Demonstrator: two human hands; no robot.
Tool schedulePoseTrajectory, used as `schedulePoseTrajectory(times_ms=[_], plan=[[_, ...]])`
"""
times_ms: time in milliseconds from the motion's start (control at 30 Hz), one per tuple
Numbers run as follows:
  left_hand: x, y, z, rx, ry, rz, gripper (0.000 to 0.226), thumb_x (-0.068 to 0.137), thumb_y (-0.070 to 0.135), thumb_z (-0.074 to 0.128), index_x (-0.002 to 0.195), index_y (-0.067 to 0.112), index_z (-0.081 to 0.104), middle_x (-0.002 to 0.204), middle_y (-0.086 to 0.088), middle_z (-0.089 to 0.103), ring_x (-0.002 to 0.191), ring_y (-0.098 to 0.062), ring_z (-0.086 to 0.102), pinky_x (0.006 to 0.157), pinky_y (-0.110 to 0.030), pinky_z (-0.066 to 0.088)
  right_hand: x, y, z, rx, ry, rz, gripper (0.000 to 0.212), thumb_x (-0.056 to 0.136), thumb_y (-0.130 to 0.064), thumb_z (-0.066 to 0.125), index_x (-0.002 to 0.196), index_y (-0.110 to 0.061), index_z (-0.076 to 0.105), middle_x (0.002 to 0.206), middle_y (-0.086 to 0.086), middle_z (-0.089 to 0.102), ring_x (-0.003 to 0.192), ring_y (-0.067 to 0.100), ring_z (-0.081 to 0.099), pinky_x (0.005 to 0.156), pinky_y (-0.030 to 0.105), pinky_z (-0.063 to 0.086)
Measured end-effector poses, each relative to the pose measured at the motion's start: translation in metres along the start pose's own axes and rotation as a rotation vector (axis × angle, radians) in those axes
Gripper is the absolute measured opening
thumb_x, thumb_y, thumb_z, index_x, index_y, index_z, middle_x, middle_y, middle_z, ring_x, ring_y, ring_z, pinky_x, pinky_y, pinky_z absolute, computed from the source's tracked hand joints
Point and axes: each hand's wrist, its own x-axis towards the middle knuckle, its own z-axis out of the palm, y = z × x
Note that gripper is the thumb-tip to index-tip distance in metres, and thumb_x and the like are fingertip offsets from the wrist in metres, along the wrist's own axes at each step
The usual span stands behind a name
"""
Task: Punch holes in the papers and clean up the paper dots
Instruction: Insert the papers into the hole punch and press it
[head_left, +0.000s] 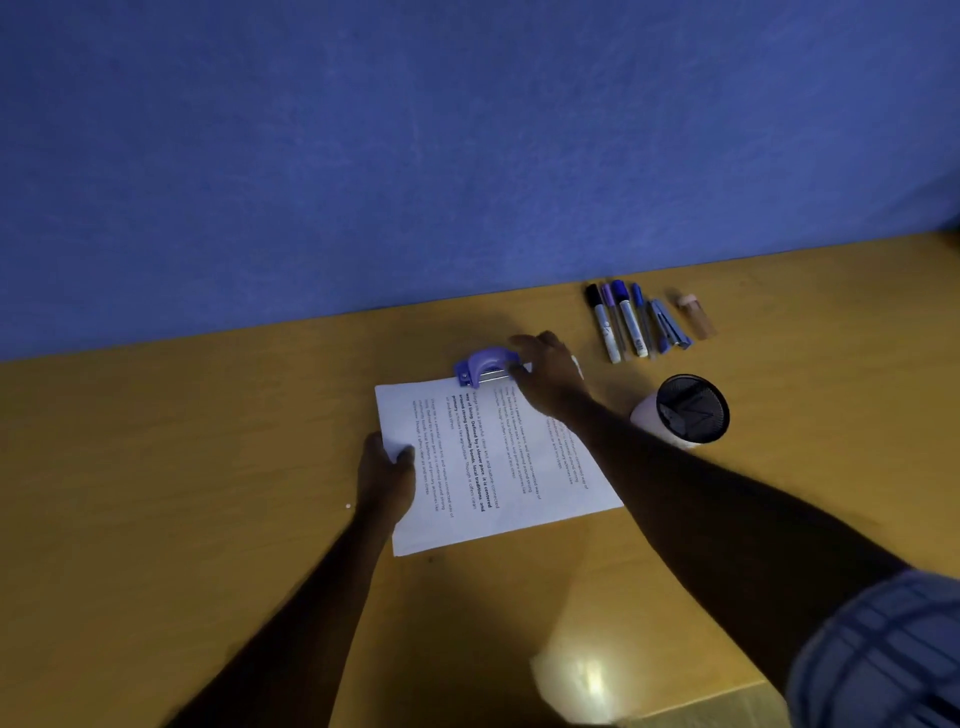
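A stack of printed white papers (493, 462) lies on the wooden desk (208, 467), turned at an angle. Its far edge sits in the slot of a blue hole punch (483, 366). My right hand (548, 376) rests on the right end of the punch and the paper's far edge, fingers spread over it. My left hand (387, 478) grips the left edge of the papers, thumb on top. One white paper dot (348, 505) lies on the desk just left of my left wrist.
Several markers and pens (621, 322) lie in a row at the back right, with a blue stapler (670, 327) and a small tan box (696, 314) beside them. A black mesh cup (688, 410) lies tipped to the right of the papers. A blue partition (467, 156) stands behind.
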Motion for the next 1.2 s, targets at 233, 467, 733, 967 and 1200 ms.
schedulePoseTrajectory(times_ms=[233,467,733,967,1200], plan=[[0.001,-0.001,0.004,0.015,0.032,-0.013,0.036,0.095,0.013,0.056,0.128,0.003,0.046,0.127,-0.018,0.058,0.104,-0.026,0.058,0.077,-0.031,0.044,0.041,-0.009,-0.002,-0.087,-0.161,-0.015,0.030,0.090,-0.036,0.064,0.109,-0.014,0.072,0.109,0.011,0.070,0.101,0.028,0.062,0.081,0.035,0.050],[0.001,-0.002,0.005,0.049,0.042,0.004,0.035,0.095,0.015,0.056,0.127,0.005,0.047,0.126,-0.015,0.059,0.100,-0.021,0.057,0.074,-0.028,0.041,0.049,-0.008,-0.004,-0.135,-0.227,-0.041,0.033,0.089,-0.037,0.068,0.109,-0.012,0.073,0.108,0.009,0.071,0.096,0.024,0.062,0.076,0.032,0.050],[0.001,-0.002,0.004,0.054,0.039,0.004,0.033,0.095,0.014,0.055,0.126,0.006,0.047,0.123,-0.014,0.060,0.091,-0.013,0.051,0.063,-0.017,0.037,0.056,-0.010,-0.005,-0.100,-0.263,-0.001,0.036,0.087,-0.041,0.067,0.104,-0.010,0.073,0.105,0.007,0.071,0.092,0.021,0.061,0.069,0.028,0.044],[-0.001,0.000,0.004,0.059,0.039,0.000,0.032,0.095,0.015,0.055,0.125,0.005,0.047,0.120,-0.014,0.060,0.092,-0.014,0.052,0.070,-0.025,0.041,0.074,-0.005,-0.001,-0.154,-0.311,0.093,0.061,0.077,-0.054,0.074,0.110,-0.003,0.064,0.110,0.013,0.064,0.098,0.026,0.060,0.080,0.038,0.051],[-0.003,-0.003,0.006,0.065,0.038,-0.006,0.034,0.096,0.019,0.055,0.127,0.009,0.046,0.121,-0.012,0.060,0.094,-0.014,0.053,0.075,-0.029,0.044,0.090,-0.001,-0.001,-0.260,-0.378,0.154,0.101,0.058,-0.073,0.076,0.134,-0.013,0.045,0.132,0.012,0.055,0.117,0.031,0.054,0.091,0.042,0.049]])
